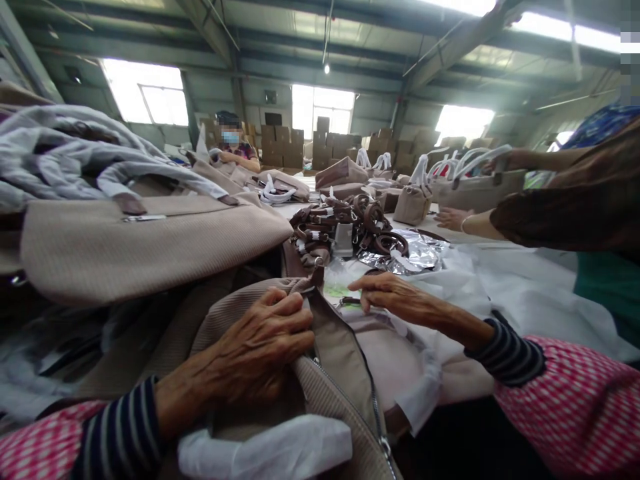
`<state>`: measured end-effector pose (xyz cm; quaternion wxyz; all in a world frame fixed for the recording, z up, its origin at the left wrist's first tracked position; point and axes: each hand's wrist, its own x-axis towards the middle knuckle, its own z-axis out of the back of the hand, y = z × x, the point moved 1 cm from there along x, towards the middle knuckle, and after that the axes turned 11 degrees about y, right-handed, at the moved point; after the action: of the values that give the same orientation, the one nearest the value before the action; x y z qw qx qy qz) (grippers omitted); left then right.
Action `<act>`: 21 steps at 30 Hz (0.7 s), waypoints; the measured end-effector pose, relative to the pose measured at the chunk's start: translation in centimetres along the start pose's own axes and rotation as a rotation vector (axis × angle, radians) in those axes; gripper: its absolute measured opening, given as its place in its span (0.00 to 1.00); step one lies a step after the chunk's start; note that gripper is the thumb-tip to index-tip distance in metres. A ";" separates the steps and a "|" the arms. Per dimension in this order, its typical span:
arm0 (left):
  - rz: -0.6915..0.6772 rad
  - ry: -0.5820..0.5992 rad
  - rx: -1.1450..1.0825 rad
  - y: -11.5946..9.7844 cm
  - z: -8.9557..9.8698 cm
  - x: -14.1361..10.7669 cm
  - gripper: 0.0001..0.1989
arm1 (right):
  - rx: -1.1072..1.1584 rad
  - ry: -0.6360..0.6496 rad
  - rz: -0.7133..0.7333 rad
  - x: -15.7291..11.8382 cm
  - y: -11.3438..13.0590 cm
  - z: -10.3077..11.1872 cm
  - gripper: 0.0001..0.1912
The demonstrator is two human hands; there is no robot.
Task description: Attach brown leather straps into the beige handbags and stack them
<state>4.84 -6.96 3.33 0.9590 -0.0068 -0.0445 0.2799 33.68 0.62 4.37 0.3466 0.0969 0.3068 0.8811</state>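
Note:
A beige ribbed handbag (330,393) lies before me with its zipper undone and its taupe lining showing. Curled fingers of my left hand (265,340) grip the fabric at the bag's open edge. Over the bag's far right side is my right hand (400,300), its index finger stretched out and the other fingers partly bent. By those fingertips sits a small dark piece with a metal end (351,301); I cannot tell whether they touch it. A white-wrapped handle (265,450) crosses the bag's near side. The metal zipper slider (385,445) hangs low on the right.
Another beige bag (155,240) with white-wrapped handles is piled at left. Brown straps (345,223) lie heaped ahead, beside silver foil (420,250). White sheeting (505,280) spreads at right, where a co-worker's arm (480,223) reaches over bags. Another person (237,150) works further back.

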 end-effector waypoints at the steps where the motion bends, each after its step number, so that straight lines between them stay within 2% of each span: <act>1: -0.004 -0.003 0.000 0.0 0.1 0.0 0.03 | 0.009 0.007 0.002 0.1 -0.1 -0.1 0.19; 5: -0.033 -0.018 -0.001 0.2 0.0 0.1 0.03 | -0.066 0.004 -0.067 0.9 0.1 -0.6 0.24; 7: -0.052 -0.031 -0.005 0.3 -0.1 0.2 0.03 | -0.268 -0.011 -0.128 1.4 0.5 -0.8 0.23; 10: -0.071 -0.054 -0.015 0.4 -0.2 0.2 0.03 | -0.622 0.038 -0.238 2.4 1.0 -1.2 0.17; 13: -0.066 -0.052 -0.020 0.5 -0.3 0.2 0.05 | -0.777 0.138 -0.291 3.2 1.1 -1.6 0.13; 15: -0.050 -0.044 -0.020 0.6 -0.3 0.2 0.06 | -0.779 0.148 -0.323 3.5 1.0 -1.3 0.11; 17: -0.042 -0.037 -0.017 0.6 -0.3 0.2 0.05 | -0.698 0.105 -0.312 3.2 1.0 -0.5 0.11; 21: -0.042 -0.022 0.005 0.5 -0.2 0.2 0.06 | -0.343 0.044 -0.123 1.3 1.7 1.9 0.12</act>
<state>4.73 -6.40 3.14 0.9641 -0.0001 -0.0544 0.2599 32.53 1.39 6.81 0.4045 -0.0020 0.1651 0.8995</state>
